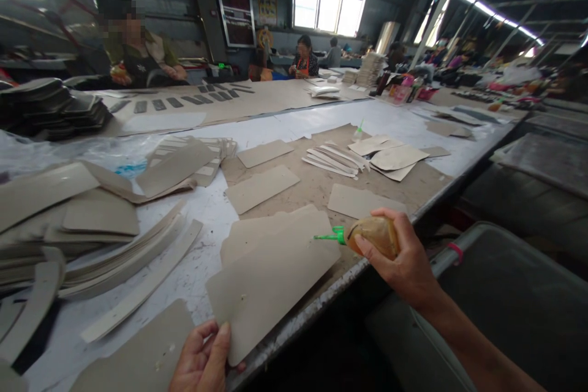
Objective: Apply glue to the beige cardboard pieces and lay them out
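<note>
My right hand (404, 257) is wrapped around a glue bottle (374, 236) with amber contents and a green nozzle. The nozzle tip points left, over the far end of a grey-beige panel (275, 275). Between thumb and fingers, my left hand (204, 358) pinches the near left corner of that panel. Small glue-like spots show on its surface. Under its far edge lie other panels (234, 242) of the same colour. Left of my left hand, another spotted panel (138, 349) lies on the white tabletop (202, 275).
Curved strips (124, 257) and stacked panels (98, 211) occupy the left side. Farther along lie thin strips (333, 159), cut pieces (390, 156) and another green-tipped bottle (359, 131). The table edge (316, 294) runs diagonally beside a chair (496, 282). A co-worker (142, 55) sits across the table.
</note>
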The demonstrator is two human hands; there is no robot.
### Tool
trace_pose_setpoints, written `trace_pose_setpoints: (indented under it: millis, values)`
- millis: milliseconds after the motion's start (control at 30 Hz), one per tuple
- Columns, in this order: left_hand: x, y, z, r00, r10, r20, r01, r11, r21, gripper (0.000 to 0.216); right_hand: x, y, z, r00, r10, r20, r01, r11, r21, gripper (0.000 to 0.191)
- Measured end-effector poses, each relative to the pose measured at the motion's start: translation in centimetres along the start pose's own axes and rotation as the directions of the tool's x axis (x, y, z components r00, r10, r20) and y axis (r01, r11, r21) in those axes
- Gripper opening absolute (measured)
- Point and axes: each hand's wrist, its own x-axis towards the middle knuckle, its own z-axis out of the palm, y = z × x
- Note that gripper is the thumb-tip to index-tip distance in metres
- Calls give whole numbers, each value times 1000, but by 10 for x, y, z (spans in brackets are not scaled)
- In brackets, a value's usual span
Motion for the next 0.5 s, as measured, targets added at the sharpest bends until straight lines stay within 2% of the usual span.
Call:
trace_pose_setpoints:
  millis: [133,267,400,500]
  values:
    - [-17,0,10,997,72,17,-72,997,-14,55,-10,-18,4,994,92,60,-101,983,155,44]
    - [-25,0,20,993,102,58,-99,993,-57,55,-21,-45,33,984,-18,178,-17,981,195,40]
    - [-28,2,22,994,99,43,-93,988,-121,61,-27,-65,64,953,-150,263,92,971,222,39]
    - [-30,5,22,994,87,70,-76,986,-148,57,-29,-75,78,938,-186,294,115,964,242,39]
